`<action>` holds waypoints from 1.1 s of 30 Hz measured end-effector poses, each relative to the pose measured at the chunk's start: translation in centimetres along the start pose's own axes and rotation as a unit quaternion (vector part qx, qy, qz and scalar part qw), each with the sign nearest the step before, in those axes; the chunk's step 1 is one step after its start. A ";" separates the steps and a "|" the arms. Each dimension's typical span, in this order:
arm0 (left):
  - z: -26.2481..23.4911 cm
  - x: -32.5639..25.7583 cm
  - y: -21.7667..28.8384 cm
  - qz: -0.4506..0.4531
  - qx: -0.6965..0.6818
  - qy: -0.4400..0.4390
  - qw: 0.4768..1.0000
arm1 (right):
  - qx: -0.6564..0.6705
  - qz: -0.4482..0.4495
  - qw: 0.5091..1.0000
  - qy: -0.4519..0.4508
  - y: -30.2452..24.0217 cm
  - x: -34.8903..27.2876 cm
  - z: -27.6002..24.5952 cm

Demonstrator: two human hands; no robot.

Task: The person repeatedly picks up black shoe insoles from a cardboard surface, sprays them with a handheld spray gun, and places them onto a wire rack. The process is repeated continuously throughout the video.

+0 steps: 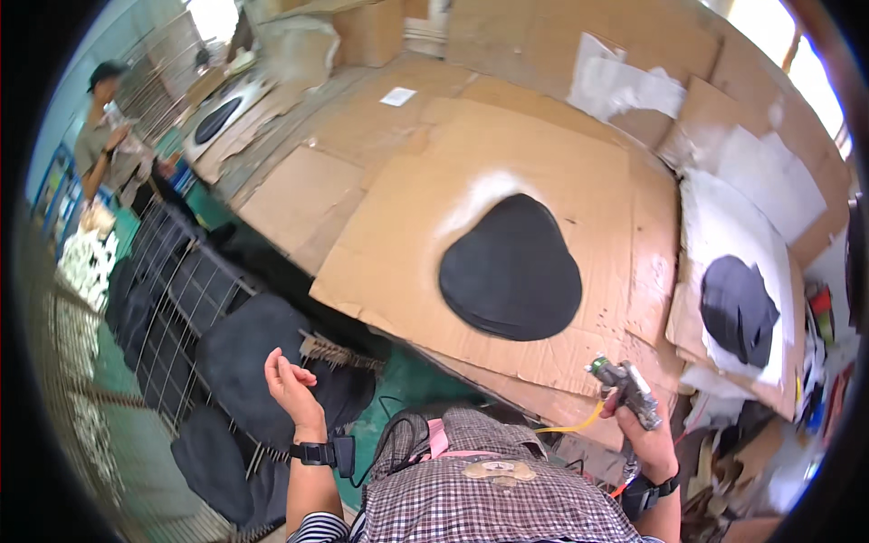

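My right hand (pixel 648 438) is wrapped round a metal spray gun (pixel 636 391) with a green-ringed nozzle end, held at the near right edge of the cardboard-covered table. A yellow hose (pixel 572 427) runs by it. In front of me, a rounded black piece (pixel 511 267) lies flat on the cardboard sheet (pixel 398 262); layered edges at its lower side suggest more than one. My left hand (pixel 294 391) is raised with loosely bent fingers and nothing in it. Just beyond that hand are large black rounded pieces (pixel 244 357) on a wire rack (pixel 186 317).
More black pieces (pixel 738 308) lie on a white-stained board (pixel 787 271) at right. Cardboard walls (pixel 579 54) rise behind the table. Another person (pixel 109 145) stands at the far left, near another black piece (pixel 217 119). Scraps and clutter (pixel 747 452) fill the lower right.
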State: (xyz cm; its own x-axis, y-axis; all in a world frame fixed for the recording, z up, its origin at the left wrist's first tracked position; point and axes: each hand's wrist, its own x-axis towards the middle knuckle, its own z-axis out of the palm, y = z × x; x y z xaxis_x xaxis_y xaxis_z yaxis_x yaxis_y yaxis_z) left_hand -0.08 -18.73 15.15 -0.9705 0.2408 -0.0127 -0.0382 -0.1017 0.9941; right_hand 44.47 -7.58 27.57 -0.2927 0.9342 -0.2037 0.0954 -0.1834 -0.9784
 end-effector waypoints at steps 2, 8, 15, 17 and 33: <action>2.4 0.1 -1.3 -0.002 -0.005 -0.061 0.998 | -0.011 -0.032 0.998 0.061 -0.3 -2.0 -1.3; 9.0 -1.3 -3.3 -0.044 -0.025 -0.190 0.981 | 0.008 0.034 0.998 0.044 -0.4 -6.7 -2.0; 13.8 -3.3 -3.7 -0.051 -0.013 -0.299 0.953 | -0.010 -0.020 0.976 0.218 -1.6 -8.3 0.4; 14.0 -3.3 -4.0 -0.045 -0.007 -0.323 0.945 | -0.023 -0.017 0.970 0.242 -1.4 -9.3 -0.2; 12.8 -0.6 -6.7 -0.056 0.043 -0.338 0.939 | 0.027 -0.022 0.986 0.162 -2.3 -4.7 5.9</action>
State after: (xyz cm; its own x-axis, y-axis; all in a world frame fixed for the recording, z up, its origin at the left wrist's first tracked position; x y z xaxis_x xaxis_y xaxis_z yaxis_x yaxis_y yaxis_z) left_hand 3.83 -5.89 9.85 -0.5878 0.8055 -0.0756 -0.0844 0.0318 0.9959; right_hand 40.04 -13.34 30.59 0.0252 0.9887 -0.1475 0.0355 -0.1484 -0.9883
